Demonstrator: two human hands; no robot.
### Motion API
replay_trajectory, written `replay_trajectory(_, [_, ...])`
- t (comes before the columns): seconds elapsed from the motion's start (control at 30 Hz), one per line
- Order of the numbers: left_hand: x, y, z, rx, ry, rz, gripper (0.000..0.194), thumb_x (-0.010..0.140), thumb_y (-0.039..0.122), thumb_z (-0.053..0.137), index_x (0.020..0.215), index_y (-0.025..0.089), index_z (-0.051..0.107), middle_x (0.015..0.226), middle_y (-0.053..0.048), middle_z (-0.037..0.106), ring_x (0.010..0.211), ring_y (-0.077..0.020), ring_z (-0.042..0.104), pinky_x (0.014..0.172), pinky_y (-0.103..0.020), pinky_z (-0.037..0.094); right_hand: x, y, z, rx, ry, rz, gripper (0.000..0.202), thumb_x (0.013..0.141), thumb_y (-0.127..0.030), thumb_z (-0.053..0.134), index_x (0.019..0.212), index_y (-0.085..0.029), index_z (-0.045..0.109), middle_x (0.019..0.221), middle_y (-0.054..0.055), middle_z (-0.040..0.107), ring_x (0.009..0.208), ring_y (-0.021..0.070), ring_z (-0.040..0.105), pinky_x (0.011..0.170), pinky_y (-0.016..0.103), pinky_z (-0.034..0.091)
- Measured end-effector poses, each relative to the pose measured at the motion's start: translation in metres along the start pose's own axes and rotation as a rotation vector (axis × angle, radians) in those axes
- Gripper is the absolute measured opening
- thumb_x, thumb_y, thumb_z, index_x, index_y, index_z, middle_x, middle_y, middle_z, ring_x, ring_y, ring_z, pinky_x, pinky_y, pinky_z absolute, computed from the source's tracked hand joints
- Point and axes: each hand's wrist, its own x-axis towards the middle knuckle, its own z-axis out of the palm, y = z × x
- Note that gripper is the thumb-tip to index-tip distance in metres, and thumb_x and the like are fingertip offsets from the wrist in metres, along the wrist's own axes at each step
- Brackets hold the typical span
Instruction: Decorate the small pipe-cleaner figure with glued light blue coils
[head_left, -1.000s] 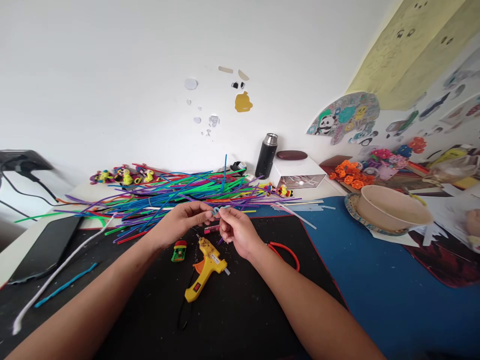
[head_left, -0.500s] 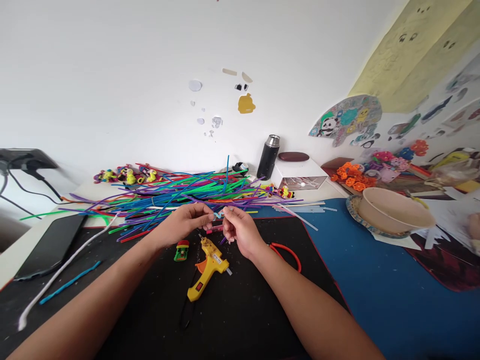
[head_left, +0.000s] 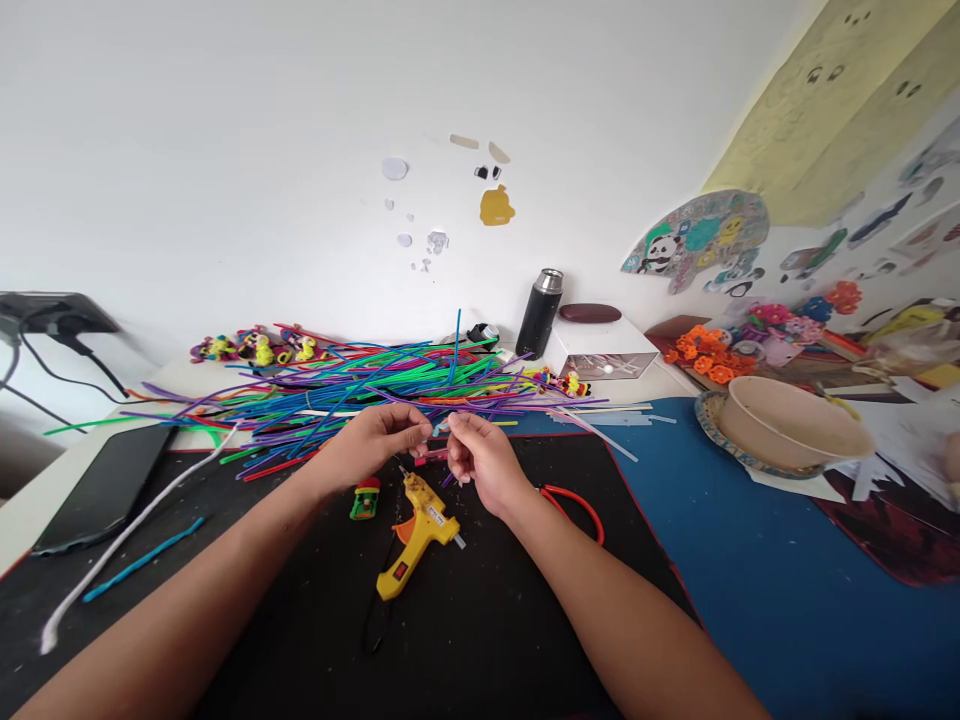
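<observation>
Between my two hands is a small light-blue twisted piece (head_left: 440,427), its ends pinched by the fingertips. My left hand (head_left: 388,440) is closed on its left end, and my right hand (head_left: 480,455) grips its right end with thumb and forefinger. Just below them a yellow glue gun (head_left: 417,540) lies on the black mat (head_left: 495,620). A small green and red piece (head_left: 364,499) sits left of the glue gun. Behind my hands spreads a pile of coloured pipe cleaners (head_left: 360,385). A red curved strip (head_left: 589,505) lies beside my right wrist.
At the left are a phone (head_left: 109,490), a white cord (head_left: 142,530) and a blue twisted strip (head_left: 142,560). A black flask (head_left: 539,315) and a white box (head_left: 604,350) stand at the back. On the right is a beige bowl (head_left: 795,425).
The light-blue piece shows less between my fingertips, which are slightly closer together. The whole view has shifted a little.
</observation>
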Motion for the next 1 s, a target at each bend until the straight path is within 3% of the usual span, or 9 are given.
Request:
replay_trajectory(0.27, [0.0006, 0.0019, 0.0035, 0.04, -0.041, 0.009, 0.047, 0.085, 0.066, 0.074, 0.085, 0.02, 0.075, 0.078, -0.005, 0.076, 0.077, -0.0234, 0.069, 0.076, -0.034, 0.056, -0.0004, 0.0, 0.0008, -0.007, 0.006, 0.005, 0.049, 0.071, -0.06, 0.089, 0.076, -0.021, 0.06, 0.055, -0.007, 0.054, 0.041, 0.0078, 0.045, 0.038, 0.021, 0.026])
replay_trajectory(0.63, [-0.0011, 0.0018, 0.003, 0.105, 0.051, 0.016, 0.047, 0.086, 0.066, 0.07, 0.083, 0.02, 0.073, 0.073, -0.003, 0.072, 0.073, -0.0232, 0.067, 0.072, -0.034, 0.055, 0.0011, 0.0032, 0.0002, -0.057, -0.016, -0.014, 0.048, 0.07, -0.06, 0.089, 0.084, -0.021, 0.065, 0.053, -0.008, 0.056, 0.04, 0.0091, 0.047, 0.036, 0.021, 0.027])
replay_trajectory(1.0, [-0.0029, -0.0034, 0.0062, 0.223, 0.11, 0.089, 0.04, 0.091, 0.058, 0.065, 0.082, 0.019, 0.072, 0.076, -0.002, 0.069, 0.071, -0.0192, 0.06, 0.066, -0.029, 0.046, 0.0022, 0.0056, 0.0, -0.127, 0.013, -0.054, 0.043, 0.073, -0.057, 0.086, 0.082, -0.022, 0.063, 0.048, -0.009, 0.053, 0.038, 0.0097, 0.045, 0.036, 0.022, 0.029])
